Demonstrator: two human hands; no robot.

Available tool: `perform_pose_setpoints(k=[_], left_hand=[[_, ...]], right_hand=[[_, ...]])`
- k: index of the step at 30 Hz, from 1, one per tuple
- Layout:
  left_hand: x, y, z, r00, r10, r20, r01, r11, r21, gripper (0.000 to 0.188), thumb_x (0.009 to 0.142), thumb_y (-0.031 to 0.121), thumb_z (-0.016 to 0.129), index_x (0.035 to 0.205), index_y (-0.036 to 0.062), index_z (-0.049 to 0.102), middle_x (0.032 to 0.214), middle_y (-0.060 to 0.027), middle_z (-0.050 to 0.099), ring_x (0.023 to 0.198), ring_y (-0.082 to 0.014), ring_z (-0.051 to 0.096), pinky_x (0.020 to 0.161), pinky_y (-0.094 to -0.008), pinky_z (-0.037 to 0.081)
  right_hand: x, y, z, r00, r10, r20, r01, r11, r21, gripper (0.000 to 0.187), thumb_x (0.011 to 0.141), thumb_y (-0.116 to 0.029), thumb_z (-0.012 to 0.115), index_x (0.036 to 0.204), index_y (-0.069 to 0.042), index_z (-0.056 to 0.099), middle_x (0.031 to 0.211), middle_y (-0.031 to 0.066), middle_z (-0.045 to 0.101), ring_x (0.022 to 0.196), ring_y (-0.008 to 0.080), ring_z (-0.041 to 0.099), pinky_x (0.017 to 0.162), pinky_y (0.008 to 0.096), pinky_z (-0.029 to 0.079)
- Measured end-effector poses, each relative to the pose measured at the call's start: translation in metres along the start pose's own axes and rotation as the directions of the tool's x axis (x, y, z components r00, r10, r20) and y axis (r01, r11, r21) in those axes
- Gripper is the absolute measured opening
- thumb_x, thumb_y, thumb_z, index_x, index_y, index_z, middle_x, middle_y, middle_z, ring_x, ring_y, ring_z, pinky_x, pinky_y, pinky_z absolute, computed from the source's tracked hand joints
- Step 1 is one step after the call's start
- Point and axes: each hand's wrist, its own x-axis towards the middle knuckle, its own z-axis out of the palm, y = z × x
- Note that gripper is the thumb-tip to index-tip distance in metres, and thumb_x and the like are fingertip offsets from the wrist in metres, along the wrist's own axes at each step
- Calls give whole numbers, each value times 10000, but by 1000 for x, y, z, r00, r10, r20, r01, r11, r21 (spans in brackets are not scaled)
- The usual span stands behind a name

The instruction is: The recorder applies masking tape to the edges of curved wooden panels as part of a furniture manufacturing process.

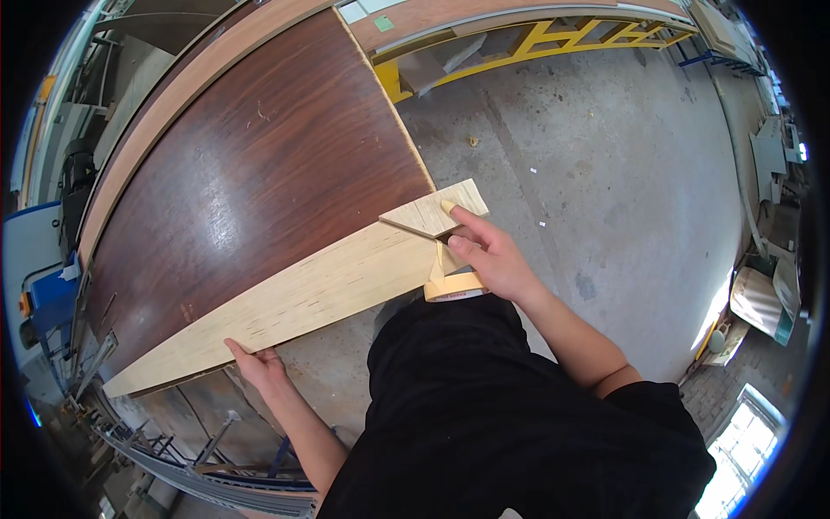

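A long pale wooden board (294, 290) lies slanting along the near edge of a dark brown wood-grain panel (285, 143). My left hand (261, 367) grips the board's near edge, thumb on top and the other fingers underneath. On the board's right end rests a short pale wooden piece (435, 210) with slanted ends, jutting past the panel's corner. My right hand (494, 258) grips this piece, index finger on its face, a bit of yellowish tape at the fingertip. A roll of masking tape (456, 287) hangs below by the thumb, a loose strip (438, 259) running up from it.
Grey concrete floor (562, 156) spreads to the right. Along the far side stands a yellow frame (562, 48) under a long bench. A light wooden strip (173, 112) borders the panel's far left side. Metal rails (207, 480) lie at the lower left.
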Motion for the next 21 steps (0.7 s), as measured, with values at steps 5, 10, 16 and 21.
perform_pose_setpoints(k=[5,10,16,21], left_hand=[[4,-1,-10,988,-10,-157,69,925,373,581,924,548,570,1178,26,581,1031,-77,684,868,-203,675,680,-297,550],[5,20,-22,987,-74,-141,153,682,716,559,888,604,587,900,46,608,697,-48,646,661,-170,624,574,-274,479],[-45,13,30,783,391,484,-402,-276,873,409,879,409,671,898,5,614,724,-99,652,696,-289,628,667,-417,503],[-118,-56,142,133,63,989,-991,-3,133,471,781,194,741,1196,27,594,1221,-174,587,1160,-373,526,1017,-479,390]], right_hand=[[7,0,-4,999,-46,-15,41,968,-246,562,935,-238,640,1428,-54,444,1204,133,641,936,123,591,837,279,483],[11,-6,-5,998,-47,-45,27,929,-368,545,914,-269,665,1391,-67,497,1168,148,659,810,136,624,719,287,513],[15,-2,-10,999,-22,-41,10,962,-274,440,880,-342,669,1222,-66,641,1002,157,702,814,229,661,730,324,510],[8,-4,-16,992,72,-105,-104,934,-342,479,872,-339,681,1216,-10,628,874,125,688,771,189,643,700,307,500]])
